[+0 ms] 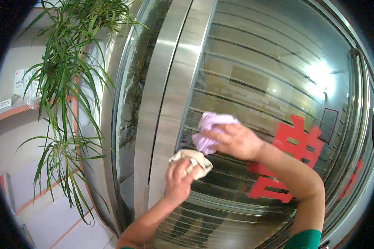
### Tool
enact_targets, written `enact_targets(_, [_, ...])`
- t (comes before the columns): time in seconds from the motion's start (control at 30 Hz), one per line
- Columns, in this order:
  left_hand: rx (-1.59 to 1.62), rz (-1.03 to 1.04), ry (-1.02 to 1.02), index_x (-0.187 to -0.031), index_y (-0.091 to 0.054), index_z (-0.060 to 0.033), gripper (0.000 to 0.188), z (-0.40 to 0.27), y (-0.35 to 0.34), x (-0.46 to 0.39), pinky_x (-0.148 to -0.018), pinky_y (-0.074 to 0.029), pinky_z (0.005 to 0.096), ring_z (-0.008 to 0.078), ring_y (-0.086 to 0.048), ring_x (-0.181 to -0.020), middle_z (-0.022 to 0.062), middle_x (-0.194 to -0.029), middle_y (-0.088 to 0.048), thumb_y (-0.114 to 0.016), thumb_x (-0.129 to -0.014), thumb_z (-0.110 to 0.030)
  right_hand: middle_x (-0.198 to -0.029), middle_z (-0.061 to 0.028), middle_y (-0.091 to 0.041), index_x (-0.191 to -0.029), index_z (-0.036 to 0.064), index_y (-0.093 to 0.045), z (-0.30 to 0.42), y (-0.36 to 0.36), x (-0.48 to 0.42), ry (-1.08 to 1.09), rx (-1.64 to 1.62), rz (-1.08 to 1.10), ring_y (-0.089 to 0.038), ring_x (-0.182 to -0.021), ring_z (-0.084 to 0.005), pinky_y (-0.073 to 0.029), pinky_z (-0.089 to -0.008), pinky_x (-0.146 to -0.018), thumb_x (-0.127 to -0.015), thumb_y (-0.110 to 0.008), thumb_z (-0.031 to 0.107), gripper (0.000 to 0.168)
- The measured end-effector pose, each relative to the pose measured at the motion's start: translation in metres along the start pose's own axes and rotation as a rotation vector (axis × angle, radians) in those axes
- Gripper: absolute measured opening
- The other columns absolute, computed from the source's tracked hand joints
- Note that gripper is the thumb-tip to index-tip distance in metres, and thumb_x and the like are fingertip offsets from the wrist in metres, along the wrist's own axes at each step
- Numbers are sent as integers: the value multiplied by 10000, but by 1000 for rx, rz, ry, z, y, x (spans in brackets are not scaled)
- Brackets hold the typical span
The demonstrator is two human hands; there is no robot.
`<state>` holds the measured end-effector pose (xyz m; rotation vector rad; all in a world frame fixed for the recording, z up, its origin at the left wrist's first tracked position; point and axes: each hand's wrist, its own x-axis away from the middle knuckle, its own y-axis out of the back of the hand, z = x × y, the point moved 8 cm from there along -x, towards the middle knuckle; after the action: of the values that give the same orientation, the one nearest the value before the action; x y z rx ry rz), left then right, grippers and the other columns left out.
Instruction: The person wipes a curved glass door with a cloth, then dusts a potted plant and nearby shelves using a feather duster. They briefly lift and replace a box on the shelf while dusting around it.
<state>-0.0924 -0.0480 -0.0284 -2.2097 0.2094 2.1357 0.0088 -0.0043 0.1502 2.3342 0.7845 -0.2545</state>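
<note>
Against the glass door panel [237, 102], my right hand [237, 141] holds a crumpled lilac cloth [205, 132] near the panel's left side. Just below and to the left, my left hand [180, 180] grips a folded beige cloth [202, 165] where the glass meets the brushed metal door frame [166, 102]. The two cloths are close together; whether they touch is not clear. A red cut-paper character [296, 146] is on the glass, partly behind my right forearm.
A hanging spider plant [62, 68] trails down at the left. Behind it, a curved shelf [21, 111] bears small white boxes [18, 82]. Vertical metal bars [357, 93] stand along the right side of the glass. Horizontal shutter slats show through the panel.
</note>
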Motion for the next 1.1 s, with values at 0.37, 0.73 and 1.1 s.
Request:
enact_targets(0.37, [100,64,-115,-1252,-637,-209,538,-6,4,22,-836,-504,400,301,-554,-1073,69,-1279,-562,-655,-730,-81,-1248,-176,-567,-1218,126,-622,-187,138,-206,-328,299,-648,-532,-1146,-381,-448,-452,-961,-925,-586,225,311])
enact_targets(0.73, [202,-257,-97,-988,-751,-223,319,7,88,67,-834,-467,396,265,-527,-1046,42,-1194,-536,-846,-689,-162,-1159,-93,-572,-1293,111,-533,68,-113,-174,-43,59,-90,-545,-1066,-292,-491,-448,-887,-827,-645,267,505])
enact_targets(1.1, [7,-35,182,-1142,-707,-212,421,65,80,72,-983,-413,403,311,-518,-1110,91,-1307,-515,-712,-744,-74,-1171,-135,-584,-1201,75,-572,-29,-20,-229,-93,-1,-280,-558,-1103,-339,-458,-473,-948,-846,-643,268,410])
